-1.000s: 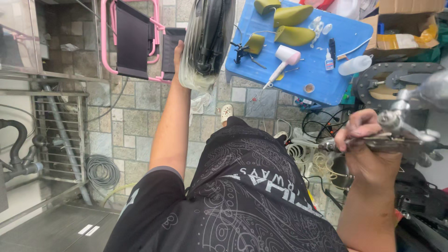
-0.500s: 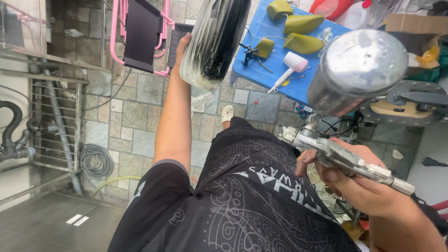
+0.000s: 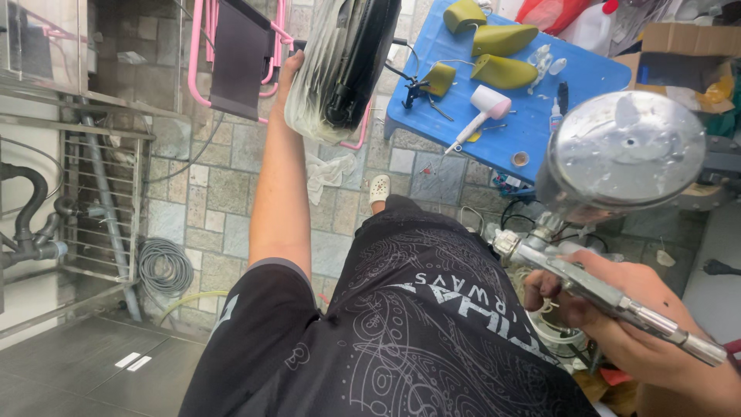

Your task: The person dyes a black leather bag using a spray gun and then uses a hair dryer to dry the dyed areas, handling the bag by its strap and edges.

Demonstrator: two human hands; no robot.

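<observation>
My left hand [image 3: 289,69] is stretched out ahead and grips a black shoe [image 3: 356,58] wrapped in clear plastic film, held up above the tiled floor. My right hand [image 3: 625,320] is low at the right, closed around the handle of a metal spray gun [image 3: 602,289]. The gun's round shiny metal cup [image 3: 625,150] stands up close to the camera. The gun's nozzle end points left, toward my dark patterned shirt. The shoe and the gun are well apart.
A blue plastic table [image 3: 532,123] ahead carries yellow-green shoe lasts [image 3: 503,69], a white heat gun [image 3: 482,108] and small bottles. A pink folding chair [image 3: 235,54] stands behind the shoe. Metal rack, pipes and a coiled hose [image 3: 164,266] are at left; cardboard boxes [image 3: 679,58] at right.
The spray gun has swung up and closer, its cup now large at the right. My left hand keeps holding the wrapped shoe, which sits a little higher in view.
</observation>
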